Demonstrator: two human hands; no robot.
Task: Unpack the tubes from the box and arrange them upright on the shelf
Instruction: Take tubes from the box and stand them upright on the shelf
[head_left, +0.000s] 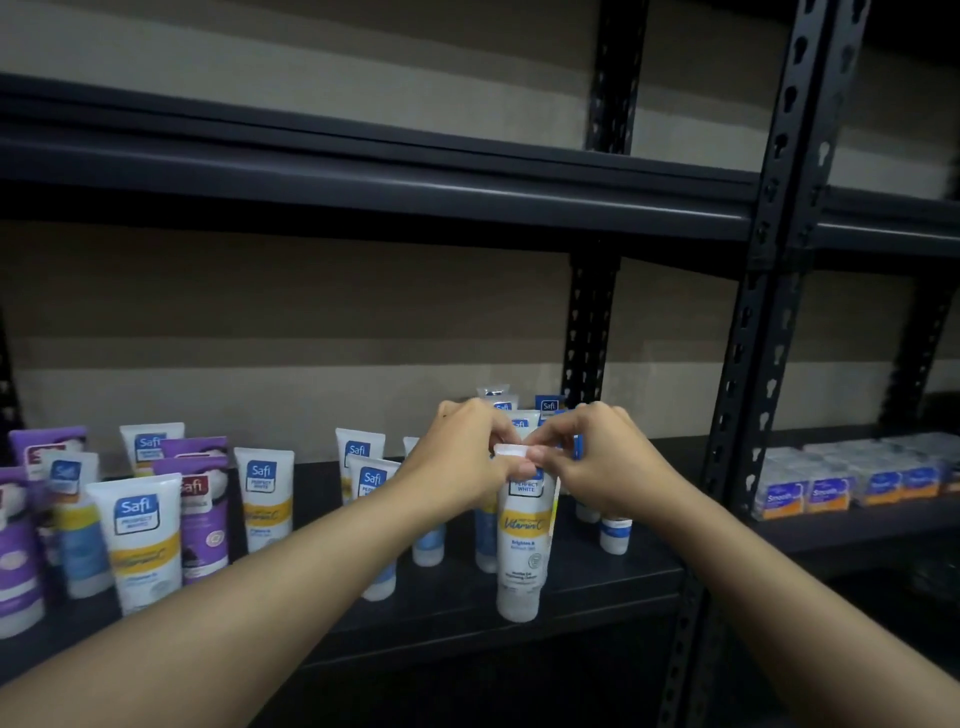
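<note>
A white tube with a yellow band (522, 545) stands cap-down near the front edge of the dark shelf (447, 597). My left hand (462, 457) and my right hand (602, 462) both pinch its flat top seam from either side. Behind my hands stand more white and blue tubes (498, 400), partly hidden. To the left, several white, blue and purple tubes (148, 540) stand upright on the same shelf. No box is in view.
A black slotted upright post (748, 364) rises right of the tubes. Beyond it, the neighbouring shelf holds wrapped packs with blue and orange labels (852, 478). A dark shelf board (363, 176) runs overhead. A tan wall lies behind.
</note>
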